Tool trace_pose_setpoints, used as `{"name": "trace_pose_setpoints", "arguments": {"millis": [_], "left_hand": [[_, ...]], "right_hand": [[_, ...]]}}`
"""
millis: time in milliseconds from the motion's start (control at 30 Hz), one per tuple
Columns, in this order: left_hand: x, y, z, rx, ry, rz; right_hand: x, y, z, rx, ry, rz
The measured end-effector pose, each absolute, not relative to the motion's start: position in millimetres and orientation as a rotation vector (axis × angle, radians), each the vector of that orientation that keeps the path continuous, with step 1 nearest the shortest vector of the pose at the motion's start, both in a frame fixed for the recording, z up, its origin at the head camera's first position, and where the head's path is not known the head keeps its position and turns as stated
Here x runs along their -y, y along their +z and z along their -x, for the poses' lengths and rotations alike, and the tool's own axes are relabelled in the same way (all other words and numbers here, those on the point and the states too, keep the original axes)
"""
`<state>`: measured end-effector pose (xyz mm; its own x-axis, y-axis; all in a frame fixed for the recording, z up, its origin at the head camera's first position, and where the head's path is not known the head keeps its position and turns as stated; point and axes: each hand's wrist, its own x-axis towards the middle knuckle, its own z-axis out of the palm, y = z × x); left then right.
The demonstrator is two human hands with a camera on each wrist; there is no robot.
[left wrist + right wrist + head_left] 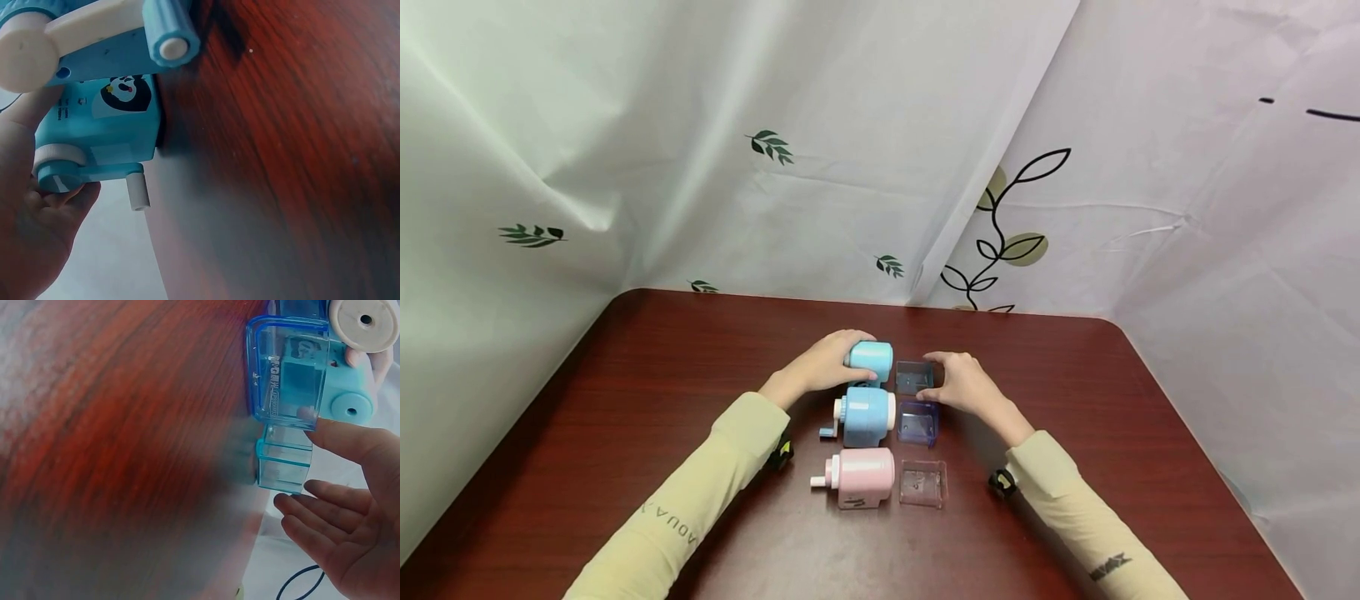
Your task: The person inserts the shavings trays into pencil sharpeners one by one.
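Observation:
At the back of the row stands a teal hand-crank pencil sharpener (871,357) with a penguin-like print. My left hand (827,361) holds it, thumb along the near side and fingers round the far side. To its right sits a clear teal shavings drawer (912,380). My right hand (962,383) spans this drawer between thumb and fingers, fingertips right at its two sides. Nearer, a blue crank sharpener (867,417) stands beside a blue see-through drawer (917,423). In the right wrist view the blue drawer partly hides the teal one and the thumb tip.
Closest to me is a pink crank sharpener (867,475), with a clear pinkish drawer (922,483) to its right. The dark red wooden table (1037,400) ends at a white patterned curtain (820,217) behind and at the sides.

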<state>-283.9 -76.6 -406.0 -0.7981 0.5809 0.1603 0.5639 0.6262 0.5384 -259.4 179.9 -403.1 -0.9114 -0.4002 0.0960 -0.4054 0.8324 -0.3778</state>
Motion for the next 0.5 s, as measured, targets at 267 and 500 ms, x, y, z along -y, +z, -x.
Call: {"name": "trace_pose_setpoints", "arguments": {"millis": [267,500], "left_hand": [[74.3,-411.1,283.4,-2.802,0.961,-0.990],[72.6,-414.7,287.2,-2.816,0.993,-1.017]], "right_hand": [[-179.4,-406.3,259.9,3.011,0.644,-0.640],[-181.8,-410.6,263.2,2.994,0.680,-0.647]]}}
